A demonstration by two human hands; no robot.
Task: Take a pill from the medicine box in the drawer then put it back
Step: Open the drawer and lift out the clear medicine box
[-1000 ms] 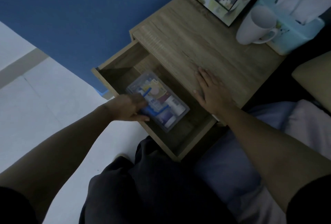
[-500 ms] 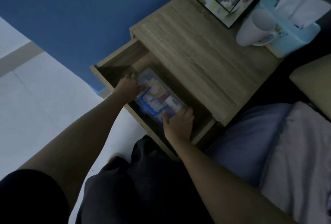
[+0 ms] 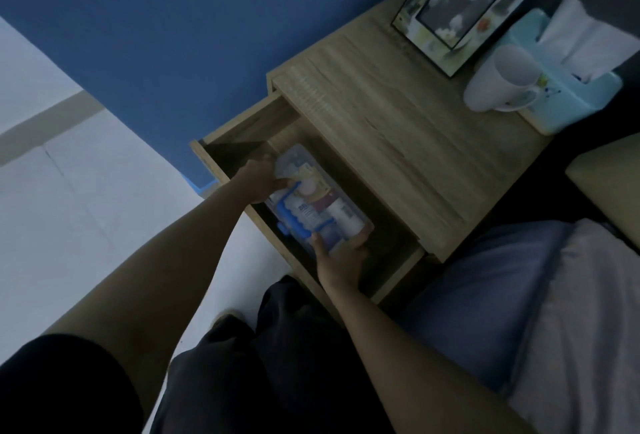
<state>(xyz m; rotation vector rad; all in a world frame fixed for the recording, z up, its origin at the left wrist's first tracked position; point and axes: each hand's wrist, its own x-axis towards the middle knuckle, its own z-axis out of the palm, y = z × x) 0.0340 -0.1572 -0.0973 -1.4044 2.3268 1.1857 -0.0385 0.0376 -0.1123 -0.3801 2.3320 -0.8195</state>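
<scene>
We see the medicine box [image 3: 313,203], a clear box with a blue clip on its side, in the open drawer [image 3: 242,128] of a wooden bedside stand. The box looks a bit tipped, but the dim light makes it hard to tell if it is off the drawer floor. Small packs and bottles show through its lid; we cannot pick out a pill.

Our left hand [image 3: 258,180] is at the 10 o'clock end of the box. Its fingers [image 3: 282,184] are curled tight around that end. Our right hand [image 3: 341,255] is at the 5 o'clock end, and its fingers wrap that end too, with the thumb pressed on the lid. So both hands are grasping the box.

The drawer sticks out toward 8 o'clock from under the tabletop [image 3: 398,114]. On the tabletop, out at 2 o'clock from the box, a white mug [image 3: 498,81] stands just beside a light blue tissue box [image 3: 568,97] with white tissue poking out. A picture frame [image 3: 464,0] leans at 1 o'clock. A blue wall [image 3: 173,17] is behind the stand, and the pale floor [image 3: 69,208] lies at 9 o'clock. A bed with a blue sheet [image 3: 485,295] is at 4 o'clock.
</scene>
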